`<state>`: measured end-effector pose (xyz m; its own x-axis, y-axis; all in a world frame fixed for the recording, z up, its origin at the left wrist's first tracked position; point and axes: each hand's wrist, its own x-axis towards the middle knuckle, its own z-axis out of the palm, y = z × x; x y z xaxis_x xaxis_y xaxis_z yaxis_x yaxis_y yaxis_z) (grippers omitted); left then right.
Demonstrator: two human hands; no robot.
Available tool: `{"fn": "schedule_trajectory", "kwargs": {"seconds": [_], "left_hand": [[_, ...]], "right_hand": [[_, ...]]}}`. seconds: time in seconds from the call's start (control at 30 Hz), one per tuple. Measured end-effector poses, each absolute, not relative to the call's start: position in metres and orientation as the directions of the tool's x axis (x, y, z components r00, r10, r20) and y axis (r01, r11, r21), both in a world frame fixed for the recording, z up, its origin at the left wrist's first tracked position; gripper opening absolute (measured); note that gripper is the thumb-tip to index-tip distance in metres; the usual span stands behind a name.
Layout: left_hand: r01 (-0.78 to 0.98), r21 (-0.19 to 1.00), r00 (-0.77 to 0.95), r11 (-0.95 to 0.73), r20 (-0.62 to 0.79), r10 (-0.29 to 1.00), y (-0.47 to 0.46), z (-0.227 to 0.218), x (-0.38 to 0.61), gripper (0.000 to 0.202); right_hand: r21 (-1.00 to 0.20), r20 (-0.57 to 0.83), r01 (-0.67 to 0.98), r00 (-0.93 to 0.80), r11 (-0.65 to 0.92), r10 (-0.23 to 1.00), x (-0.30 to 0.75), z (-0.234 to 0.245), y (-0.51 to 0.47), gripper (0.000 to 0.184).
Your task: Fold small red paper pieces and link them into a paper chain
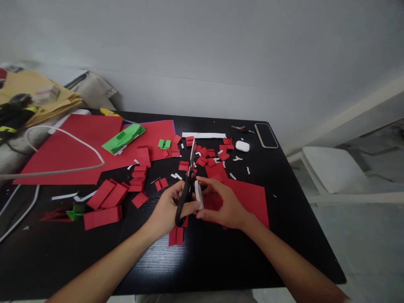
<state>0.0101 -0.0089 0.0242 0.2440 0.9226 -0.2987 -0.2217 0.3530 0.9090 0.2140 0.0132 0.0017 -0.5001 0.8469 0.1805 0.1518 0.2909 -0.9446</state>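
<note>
My left hand (168,210) is closed around black-handled scissors (184,202), whose blades point away toward the wall. Its thumb touches the lower edge of a narrow white roll of tape (198,194). Curved fingers of my right hand (225,204) hold that roll from the other side, on edge. Beneath and to the right of my hands lies a red paper sheet (249,198). Small folded red paper pieces (202,160) and white scraps (176,176) are scattered just beyond. Another folded red piece (176,237) lies below my left hand.
Larger folded red pieces (107,195) and a green paper stack (124,138) lie at the left, near a white cable (78,141). A white strip (203,135), keys (242,128), a white case (242,146) and a phone (266,135) lie toward the back of the black table (296,235).
</note>
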Motion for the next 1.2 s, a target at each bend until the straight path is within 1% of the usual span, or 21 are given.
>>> {"fn": "schedule_trajectory", "kwargs": {"seconds": [0.07,0.1,0.13,0.2,0.3,0.47,0.5,0.53,0.63,0.67,0.7,0.77,0.83,0.9,1.0,1.07,1.13,1.2], "left_hand": [[-0.27,0.892,0.228,0.362,-0.306,0.924,-0.0081,0.0213,0.0084,0.033],[-0.294,0.884,0.211,0.363,-0.31,0.927,-0.0075,0.0201,0.0075,0.032],[-0.315,0.877,0.192,0.362,-0.315,0.93,-0.0069,0.0192,0.0067,0.031],[-0.344,0.865,0.162,0.365,-0.328,0.931,-0.0057,0.0183,0.0057,0.03],[-0.346,0.863,0.176,0.367,-0.325,0.929,-0.0056,0.0192,0.0062,0.029],[-0.217,0.914,0.208,0.344,-0.301,0.931,-0.009,0.0229,0.01,0.034],[-0.209,0.914,0.206,0.347,-0.306,0.93,-0.0093,0.0234,0.0104,0.035],[-0.219,0.91,0.204,0.353,-0.311,0.928,-0.0092,0.0236,0.0104,0.035],[-0.3,0.875,0.185,0.38,-0.337,0.923,-0.0067,0.0239,0.009,0.032],[-0.331,0.862,0.17,0.384,-0.346,0.923,-0.0055,0.0241,0.0083,0.031],[-0.356,0.851,0.154,0.387,-0.355,0.922,-0.0044,0.0243,0.0077,0.03],[-0.377,0.839,0.134,0.392,-0.369,0.92,-0.0032,0.0244,0.0071,0.031],[-0.363,0.846,0.138,0.391,-0.366,0.92,-0.0035,0.024,0.0074,0.031],[-0.309,0.873,0.163,0.377,-0.342,0.925,-0.005,0.0234,0.0083,0.031],[-0.209,0.916,0.208,0.344,-0.302,0.93,-0.0076,0.0237,0.0095,0.032],[-0.179,0.925,0.216,0.335,-0.295,0.931,-0.0083,0.0246,0.0095,0.034],[-0.201,0.917,0.213,0.344,-0.302,0.929,-0.0081,0.0254,0.0089,0.034],[-0.266,0.89,0.196,0.37,-0.325,0.925,-0.0072,0.0262,0.0081,0.033]], "right_hand": [[-0.94,0.202,0.127,-0.542,0.318,0.815,0.2144,0.0017,0.013,0.106],[-0.93,0.219,0.126,-0.565,0.346,0.795,0.2146,0.0021,0.0129,0.111],[-0.917,0.235,0.132,-0.586,0.378,0.776,0.2148,0.0027,0.0128,0.112],[-0.893,0.254,0.153,-0.606,0.424,0.754,0.2151,0.0038,0.0127,0.102],[-0.901,0.241,0.169,-0.574,0.401,0.783,0.2147,0.0041,0.013,0.086],[-0.925,0.188,0.203,-0.491,0.322,0.851,0.2129,0.0014,0.0138,0.077],[-0.928,0.181,0.204,-0.485,0.312,0.855,0.2126,0.0008,0.0136,0.078],[-0.933,0.174,0.196,-0.488,0.302,0.855,0.2126,0.0003,0.0134,0.082],[-0.941,0.184,0.142,-0.549,0.307,0.815,0.213,0.0004,0.0125,0.107],[-0.935,0.196,0.132,-0.583,0.329,0.788,0.2133,0.001,0.0123,0.111],[-0.925,0.209,0.128,-0.614,0.358,0.761,0.2136,0.0018,0.0123,0.111],[-0.903,0.23,0.137,-0.645,0.407,0.729,0.2141,0.0032,0.0125,0.102],[-0.9,0.228,0.157,-0.625,0.406,0.747,0.2142,0.0034,0.0131,0.092],[-0.916,0.197,0.178,-0.579,0.359,0.791,0.2139,0.002,0.0139,0.088],[-0.941,0.122,0.208,-0.525,0.266,0.842,0.2133,-0.0007,0.0145,0.087],[-0.946,0.103,0.218,-0.506,0.242,0.857,0.213,-0.0013,0.0144,0.085],[-0.948,0.112,0.201,-0.51,0.245,0.853,0.2128,-0.0006,0.0138,0.089],[-0.951,0.125,0.174,-0.539,0.256,0.833,0.2129,0.0008,0.013,0.095]]}}
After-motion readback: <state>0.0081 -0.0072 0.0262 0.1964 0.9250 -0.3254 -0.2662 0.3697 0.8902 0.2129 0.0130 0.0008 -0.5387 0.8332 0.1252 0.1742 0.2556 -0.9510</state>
